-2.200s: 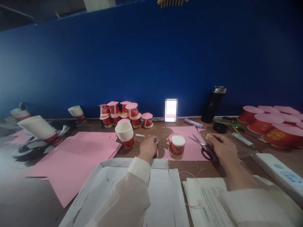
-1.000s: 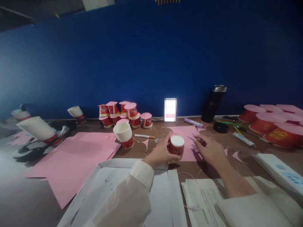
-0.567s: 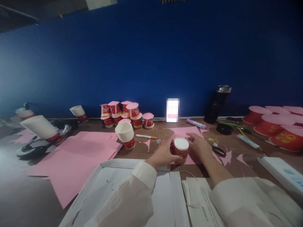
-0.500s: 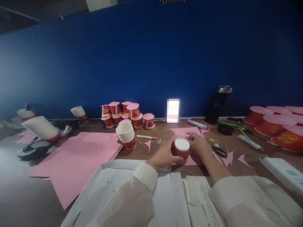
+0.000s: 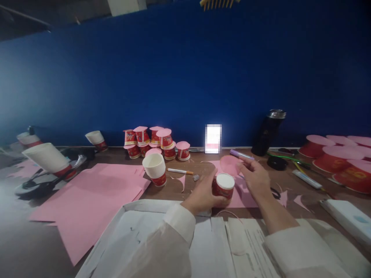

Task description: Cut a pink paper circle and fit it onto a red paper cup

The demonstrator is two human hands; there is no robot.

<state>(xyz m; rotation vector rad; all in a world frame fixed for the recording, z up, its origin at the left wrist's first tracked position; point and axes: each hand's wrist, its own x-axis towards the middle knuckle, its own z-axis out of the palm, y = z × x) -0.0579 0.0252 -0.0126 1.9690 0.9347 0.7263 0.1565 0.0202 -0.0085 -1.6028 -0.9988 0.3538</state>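
My left hand (image 5: 205,194) is wrapped round a red paper cup (image 5: 223,186), which stands upside down with its white base facing up. Between the fingertips of my right hand (image 5: 255,177) is a pink paper disc (image 5: 230,166), held just beyond the cup and apart from it. Under both lies a pink sheet (image 5: 243,200). Scissors (image 5: 276,193) show partly beside my right wrist, among pink offcuts (image 5: 284,199). Left of my hands, a stack of white-and-red paper cups (image 5: 154,169) stands upright near a marker pen (image 5: 180,171).
Small red cups topped with pink discs (image 5: 165,139) are piled against the blue partition (image 5: 174,77). Larger pink-topped red cups (image 5: 337,154) crowd the right side. A black flask (image 5: 268,133), purple glue stick (image 5: 242,155), pink sheets (image 5: 92,193) and white box (image 5: 162,204) lie around.
My right hand has moved right and slightly up from beside the cup, and the pink disc now shows in its fingers. My left hand still holds the cup.
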